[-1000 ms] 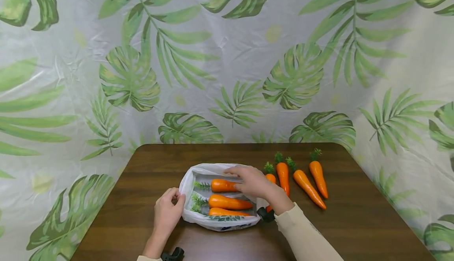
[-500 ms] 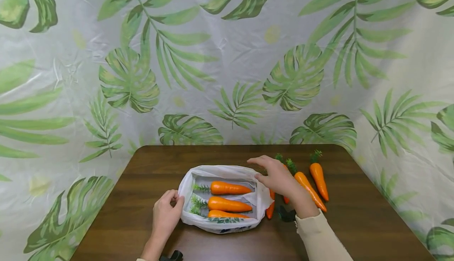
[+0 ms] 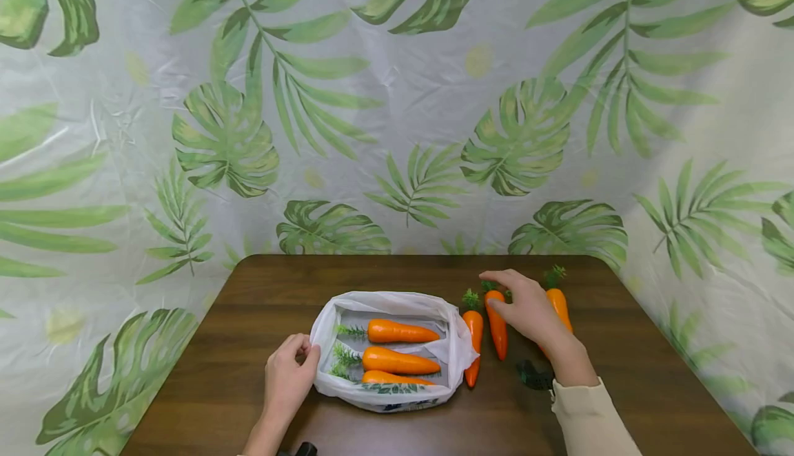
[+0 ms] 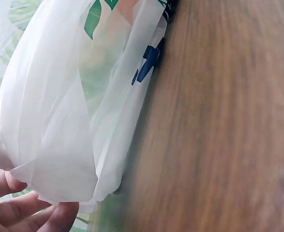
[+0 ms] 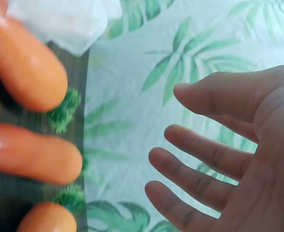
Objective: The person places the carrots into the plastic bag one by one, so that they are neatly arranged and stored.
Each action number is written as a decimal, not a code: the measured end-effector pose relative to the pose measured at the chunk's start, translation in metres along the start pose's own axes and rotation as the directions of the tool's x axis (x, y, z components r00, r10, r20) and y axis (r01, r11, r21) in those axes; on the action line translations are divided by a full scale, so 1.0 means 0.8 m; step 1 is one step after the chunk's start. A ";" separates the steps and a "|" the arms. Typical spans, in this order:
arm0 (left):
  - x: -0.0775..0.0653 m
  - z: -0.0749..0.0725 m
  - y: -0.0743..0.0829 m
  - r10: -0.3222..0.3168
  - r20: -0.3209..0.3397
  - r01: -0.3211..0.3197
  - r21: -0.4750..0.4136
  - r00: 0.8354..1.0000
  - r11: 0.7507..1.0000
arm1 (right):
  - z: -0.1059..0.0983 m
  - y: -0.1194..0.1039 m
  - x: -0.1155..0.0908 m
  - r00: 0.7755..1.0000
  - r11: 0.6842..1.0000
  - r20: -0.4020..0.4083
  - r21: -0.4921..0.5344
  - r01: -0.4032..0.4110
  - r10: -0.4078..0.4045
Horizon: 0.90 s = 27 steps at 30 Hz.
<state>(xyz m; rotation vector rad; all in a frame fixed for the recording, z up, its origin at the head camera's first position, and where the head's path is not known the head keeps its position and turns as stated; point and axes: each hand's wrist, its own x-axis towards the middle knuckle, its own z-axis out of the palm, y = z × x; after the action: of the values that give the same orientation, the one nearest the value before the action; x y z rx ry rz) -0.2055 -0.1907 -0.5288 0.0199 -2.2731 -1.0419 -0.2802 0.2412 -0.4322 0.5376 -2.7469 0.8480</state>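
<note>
Bag, crinkly plastic, pinched by L hand; R hand spread nr tapered carrots.

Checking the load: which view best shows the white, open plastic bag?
The head view: the white, open plastic bag shows almost whole, three tapered orange carrots inside. The left wrist view shows part of its outside close up; the right wrist view, just a blurred portion.
</note>
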 end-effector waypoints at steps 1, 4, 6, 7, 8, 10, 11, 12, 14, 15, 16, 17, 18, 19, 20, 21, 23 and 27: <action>0.000 0.000 0.000 -0.002 0.001 0.002 -0.001 1.000 1.000 | -0.001 0.006 -0.001 1.000 1.000 0.003 0.005 -0.005 0.005; -0.001 -0.001 -0.001 -0.006 0.002 0.006 -0.004 1.000 1.000 | -0.005 0.021 -0.004 0.999 0.999 0.000 0.010 -0.034 0.034; -0.001 -0.002 -0.001 -0.008 0.003 0.008 -0.004 1.000 1.000 | -0.010 0.031 -0.006 0.999 0.999 -0.003 0.010 -0.054 0.054; 0.000 -0.002 0.000 -0.008 0.004 0.008 -0.005 1.000 1.000 | -0.012 0.037 -0.006 0.998 0.998 -0.010 0.001 -0.059 0.059; 0.000 -0.002 0.000 -0.008 0.005 0.008 -0.006 1.000 1.000 | -0.015 0.042 -0.007 0.998 0.998 -0.018 -0.010 -0.067 0.067; 0.000 -0.002 0.001 -0.009 0.006 0.009 -0.009 1.000 1.000 | -0.021 0.053 -0.008 0.996 0.996 -0.030 -0.032 -0.080 0.079; 0.001 -0.002 0.002 -0.009 0.007 0.009 -0.012 1.000 1.000 | -0.023 0.058 -0.009 0.996 0.996 -0.032 -0.037 -0.086 0.085; 0.001 -0.002 0.003 -0.010 0.008 0.010 -0.017 1.000 1.000 | -0.026 0.064 -0.009 0.995 0.995 -0.035 -0.045 -0.091 0.089; 0.001 -0.003 0.003 -0.011 0.008 0.011 -0.021 1.000 1.000 | -0.030 0.073 -0.010 0.994 0.993 -0.039 -0.056 -0.105 0.103; 0.001 -0.003 0.004 -0.011 0.008 0.011 -0.023 1.000 1.000 | -0.032 0.077 -0.010 0.993 0.992 -0.037 -0.057 -0.111 0.109; 0.001 -0.004 0.004 -0.011 0.007 0.011 -0.025 1.000 1.000 | -0.033 0.082 -0.011 0.993 0.991 -0.036 -0.058 -0.117 0.115; 0.001 -0.004 0.004 -0.011 0.006 0.011 -0.026 1.000 1.000 | -0.034 0.086 -0.011 0.992 0.990 -0.033 -0.060 -0.125 0.123; 0.001 -0.004 0.004 -0.008 0.005 0.008 -0.028 1.000 1.000 | -0.035 0.090 -0.012 0.991 0.989 -0.032 -0.065 -0.133 0.131; 0.001 -0.004 0.004 -0.008 0.004 0.008 -0.028 1.000 1.000 | -0.035 0.094 -0.013 0.990 0.988 -0.033 -0.070 -0.140 0.138; 0.001 -0.004 0.004 -0.006 0.004 0.006 -0.029 1.000 1.000 | -0.036 0.098 -0.014 0.989 0.987 -0.031 -0.070 -0.148 0.146; 0.001 -0.004 0.003 -0.004 0.004 0.005 -0.029 1.000 1.000 | -0.037 0.102 -0.015 0.988 0.985 -0.031 -0.073 -0.155 0.153; 0.001 -0.004 0.003 -0.001 0.003 0.002 -0.033 1.000 0.999 | -0.038 0.111 -0.017 0.985 0.982 -0.031 -0.078 -0.173 0.171; 0.000 -0.003 0.002 -0.003 0.007 0.004 -0.037 1.000 0.999 | -0.037 0.127 -0.023 0.980 0.976 -0.032 -0.092 -0.199 0.197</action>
<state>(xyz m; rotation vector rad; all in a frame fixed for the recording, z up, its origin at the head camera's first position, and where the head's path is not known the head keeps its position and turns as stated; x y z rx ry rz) -0.2041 -0.1916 -0.5264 0.0050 -2.2601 -1.0871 -0.3015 0.3412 -0.4647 0.2372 -2.8363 0.7551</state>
